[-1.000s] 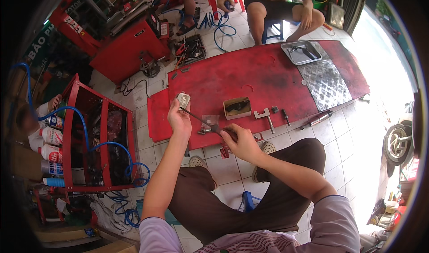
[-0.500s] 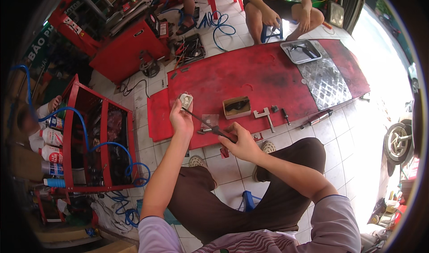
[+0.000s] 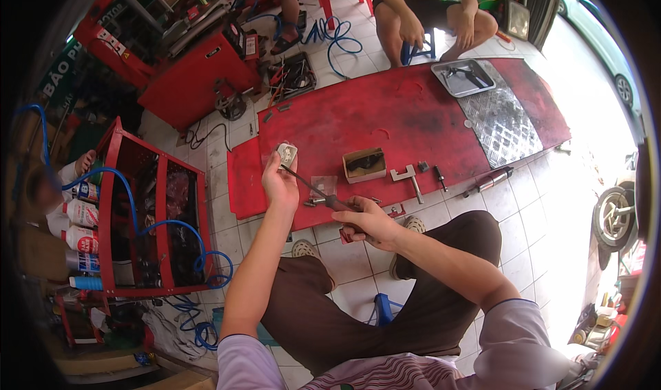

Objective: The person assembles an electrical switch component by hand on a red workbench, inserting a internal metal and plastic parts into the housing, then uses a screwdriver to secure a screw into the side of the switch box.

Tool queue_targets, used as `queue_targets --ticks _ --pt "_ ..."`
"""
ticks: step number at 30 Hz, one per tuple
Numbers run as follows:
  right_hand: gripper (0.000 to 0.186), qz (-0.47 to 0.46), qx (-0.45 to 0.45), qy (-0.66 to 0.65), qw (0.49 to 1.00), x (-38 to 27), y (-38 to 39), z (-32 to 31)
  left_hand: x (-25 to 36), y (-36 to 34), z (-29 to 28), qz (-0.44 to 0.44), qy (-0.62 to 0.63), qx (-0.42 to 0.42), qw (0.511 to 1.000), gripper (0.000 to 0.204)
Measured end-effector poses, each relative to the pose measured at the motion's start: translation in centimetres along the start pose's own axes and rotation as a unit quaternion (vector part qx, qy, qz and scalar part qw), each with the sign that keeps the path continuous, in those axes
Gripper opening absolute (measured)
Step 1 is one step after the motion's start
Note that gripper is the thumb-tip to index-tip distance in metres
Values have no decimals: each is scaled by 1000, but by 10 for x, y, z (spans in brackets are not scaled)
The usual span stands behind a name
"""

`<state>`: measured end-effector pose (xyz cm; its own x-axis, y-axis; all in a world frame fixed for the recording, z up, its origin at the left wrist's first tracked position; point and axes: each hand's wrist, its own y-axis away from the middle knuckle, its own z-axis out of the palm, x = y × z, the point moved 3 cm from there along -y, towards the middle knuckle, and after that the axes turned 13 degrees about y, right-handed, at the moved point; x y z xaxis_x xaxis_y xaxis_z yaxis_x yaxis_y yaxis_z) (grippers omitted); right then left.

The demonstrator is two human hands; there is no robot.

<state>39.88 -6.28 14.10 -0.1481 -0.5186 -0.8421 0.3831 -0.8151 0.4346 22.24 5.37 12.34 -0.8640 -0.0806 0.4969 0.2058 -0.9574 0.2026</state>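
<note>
My left hand (image 3: 281, 182) is closed around a small, pale, rounded metal part (image 3: 288, 153) and holds it up above the left end of a red lift platform (image 3: 323, 125). My right hand (image 3: 372, 223) grips the dark handle of a long screwdriver (image 3: 308, 186). Its thin shaft slants up and left, with the tip at the lower edge of the pale part; whether it touches is too small to tell. On the platform past my right hand are an open cardboard box (image 3: 375, 177) with a black item inside, a metal clamp-like tool (image 3: 415, 183) and a small plastic bag (image 3: 323, 184).
A metal tray (image 3: 444, 91) with a black tool sits at the platform's far right, by a tread plate (image 3: 496, 125). Across from me a person (image 3: 413, 28) sits on a blue stool. To my left stands a red shelf cart (image 3: 164, 218) with a blue hose (image 3: 129, 190).
My right hand has shifted slightly down and turned, its fingers now wrapped further around the screwdriver handle. My left hand and the pale part have stayed almost still. A car has appeared outside at the right.
</note>
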Motion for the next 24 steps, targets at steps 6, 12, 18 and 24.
queue_targets --ticks 6,12,18,24 --pt "24 -296 219 487 792 -30 19 -27 -15 13 35 33 -62 43 997 24" --pt "28 -269 218 399 849 -51 48 -26 -13 37 60 48 -60 51 996 26" --pt "27 -3 57 35 998 -19 34 -15 3 46 60 41 -41 46 997 26" --pt "23 135 -91 -248 955 -8 29 -4 13 44 57 25 -24 51 998 27"
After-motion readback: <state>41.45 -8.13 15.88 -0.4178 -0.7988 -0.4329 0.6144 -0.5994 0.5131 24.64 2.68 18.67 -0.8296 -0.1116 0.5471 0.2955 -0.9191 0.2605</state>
